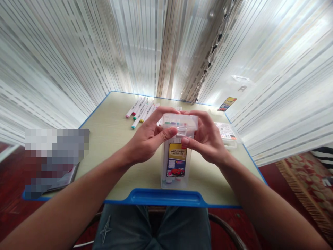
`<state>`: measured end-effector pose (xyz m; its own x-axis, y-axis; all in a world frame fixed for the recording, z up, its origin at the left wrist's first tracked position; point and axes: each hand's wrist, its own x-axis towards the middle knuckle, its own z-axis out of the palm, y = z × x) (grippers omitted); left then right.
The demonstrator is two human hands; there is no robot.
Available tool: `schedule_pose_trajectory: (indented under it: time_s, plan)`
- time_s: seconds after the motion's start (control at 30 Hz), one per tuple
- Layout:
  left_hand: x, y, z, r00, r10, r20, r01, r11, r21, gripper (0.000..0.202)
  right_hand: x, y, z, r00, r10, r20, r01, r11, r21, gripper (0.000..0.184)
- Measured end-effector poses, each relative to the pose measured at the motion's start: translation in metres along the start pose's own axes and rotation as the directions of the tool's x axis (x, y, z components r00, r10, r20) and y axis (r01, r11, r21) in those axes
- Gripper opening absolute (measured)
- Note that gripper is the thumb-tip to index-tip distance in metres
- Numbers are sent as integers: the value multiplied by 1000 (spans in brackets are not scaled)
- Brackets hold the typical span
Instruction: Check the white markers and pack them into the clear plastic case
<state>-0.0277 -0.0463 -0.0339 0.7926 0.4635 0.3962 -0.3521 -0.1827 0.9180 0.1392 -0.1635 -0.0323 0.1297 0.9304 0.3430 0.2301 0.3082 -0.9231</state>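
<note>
A clear plastic marker box [174, 184] stands upright near the front of the table, its lid down on top. On its front is a yellow and dark blue label [177, 152] with a red car. Coloured ends of markers show through the plastic. My left hand [149, 139] is closed around the lid's left side, its thumb by the front latch [182, 132]. From the other side my right hand [208, 139] grips the box, fingers over the top and thumb on the front below the latch. The far fingertips are partly hidden.
Behind my left hand lie several white markers [140, 113] with coloured ends. Another clear plastic case [229, 143] sits at the right edge. A blurred-out item [59, 152] covers the left side. The table [104, 114] has a blue rim; striped string curtains [135, 45] hang behind it.
</note>
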Motion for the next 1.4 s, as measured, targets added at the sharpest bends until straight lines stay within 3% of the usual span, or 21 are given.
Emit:
schedule_pose_trajectory:
  time_s: [0.33, 0.57, 0.67, 0.77, 0.93, 1.1, 1.4]
  plan:
    - [1, -3, -2, 996, 75, 40, -74, 997, -26, 30, 2, 5, -2, 996, -78, 34, 74, 991, 113, 52]
    - [1, -5, -1, 994, 106, 26, -106, 994, 27, 38, 2, 8, -8, 998, -51, 45, 48, 996, 73, 72]
    - [-2, -3, 0, 993, 108, 48, -110, 993, 37, 48, 2, 7, -7, 998, -58, 31, 56, 996, 68, 69]
    - [-5, -1, 1, 994, 81, 69, -86, 994, 62, 57, 2, 6, -5, 998, -61, 24, 59, 996, 65, 64]
    - [-9, 1, 5, 1000, -20, 21, 20, 999, 42, 51, 1, 5, -6, 998, -22, 51, 21, 1000, 18, 64]
    - [-9, 1, 9, 995, -94, -38, 94, 996, -13, 46, -1, 4, -2, 995, 56, 88, -68, 988, 137, 59]
    - [-11, 5, 19, 987, -127, -99, 128, 992, 6, 44, -3, 1, 13, 990, 130, -57, -119, 979, 165, 53]
